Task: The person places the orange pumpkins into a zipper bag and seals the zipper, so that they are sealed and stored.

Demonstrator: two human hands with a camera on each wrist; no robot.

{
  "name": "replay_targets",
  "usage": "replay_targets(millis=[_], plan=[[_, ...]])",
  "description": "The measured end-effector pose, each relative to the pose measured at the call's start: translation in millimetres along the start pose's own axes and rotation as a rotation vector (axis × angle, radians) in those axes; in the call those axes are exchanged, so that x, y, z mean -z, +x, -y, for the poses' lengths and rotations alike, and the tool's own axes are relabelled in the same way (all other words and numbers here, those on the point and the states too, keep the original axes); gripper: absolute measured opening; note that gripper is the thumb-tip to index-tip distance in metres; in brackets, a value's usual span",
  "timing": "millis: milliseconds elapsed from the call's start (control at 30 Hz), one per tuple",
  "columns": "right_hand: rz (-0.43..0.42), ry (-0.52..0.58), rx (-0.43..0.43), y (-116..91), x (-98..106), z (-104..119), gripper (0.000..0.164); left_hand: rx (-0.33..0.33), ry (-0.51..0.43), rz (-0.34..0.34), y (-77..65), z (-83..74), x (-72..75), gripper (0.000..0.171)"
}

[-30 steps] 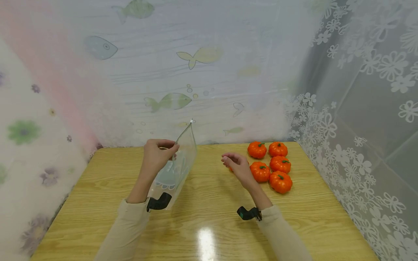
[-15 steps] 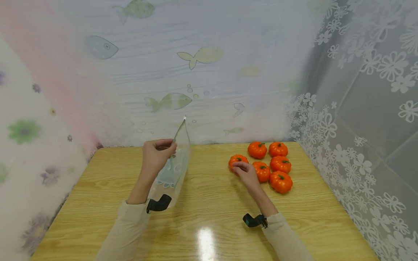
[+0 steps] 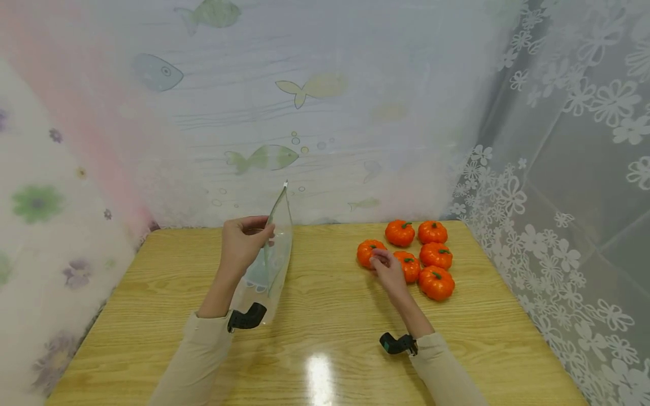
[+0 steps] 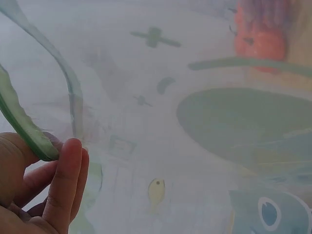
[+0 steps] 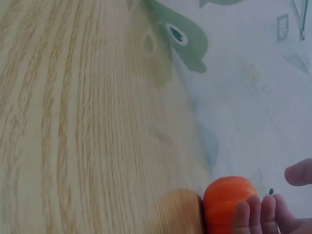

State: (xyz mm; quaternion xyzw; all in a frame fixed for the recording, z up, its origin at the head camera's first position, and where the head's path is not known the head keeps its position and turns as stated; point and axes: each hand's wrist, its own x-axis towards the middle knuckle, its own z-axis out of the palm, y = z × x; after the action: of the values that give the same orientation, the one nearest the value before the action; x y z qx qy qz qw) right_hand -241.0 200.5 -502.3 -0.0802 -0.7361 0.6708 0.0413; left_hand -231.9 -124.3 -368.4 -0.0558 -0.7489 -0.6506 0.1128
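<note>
My left hand (image 3: 244, 242) pinches the upper edge of a clear plastic zipper bag (image 3: 279, 265), which hangs upright with a printed blue-green pattern on it. In the left wrist view, the bag's green-tinted edge (image 4: 22, 122) runs between thumb and fingers, and its mouth gapes. My right hand (image 3: 392, 273) is at the leftmost small orange toy pumpkin (image 3: 367, 254). From the right wrist, the fingers (image 5: 253, 214) lie in front of that pumpkin, with the thumb held apart; whether they touch it I cannot tell.
Several more orange toy pumpkins (image 3: 435, 256) with green stems stand grouped on the right of the wooden table (image 3: 325, 316). A fish-patterned curtain (image 3: 325, 124) hangs behind the table's far edge, and flower-printed sheets close off both sides.
My right hand has moved right and slightly toward me, uncovering the leftmost pumpkin and then stopping beside it. The bag's top corner has swung a little left in my left hand.
</note>
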Motion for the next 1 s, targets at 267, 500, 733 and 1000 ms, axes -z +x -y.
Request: replay_targets(millis=[267, 500, 733, 1000], plan=[[-0.052, -0.105, 0.074, -0.2, 5.8, -4.4, 0.044, 0.013, -0.017, 0.016, 1.9, 1.9, 0.2, 0.024], [-0.077, -0.219, 0.092, 1.6, 2.5, -8.3, 0.063, 0.015, -0.022, 0.015, 2.3, 2.6, 0.6, 0.024], [-0.025, -0.339, 0.114, 8.9, -3.5, -9.6, 0.083, 0.023, -0.011, 0.015, 0.8, 1.4, 2.6, 0.026], [-0.006, -0.368, 0.054, 21.0, -5.7, -3.2, 0.092, 0.015, -0.021, 0.019, 1.5, 3.2, 1.7, 0.026]])
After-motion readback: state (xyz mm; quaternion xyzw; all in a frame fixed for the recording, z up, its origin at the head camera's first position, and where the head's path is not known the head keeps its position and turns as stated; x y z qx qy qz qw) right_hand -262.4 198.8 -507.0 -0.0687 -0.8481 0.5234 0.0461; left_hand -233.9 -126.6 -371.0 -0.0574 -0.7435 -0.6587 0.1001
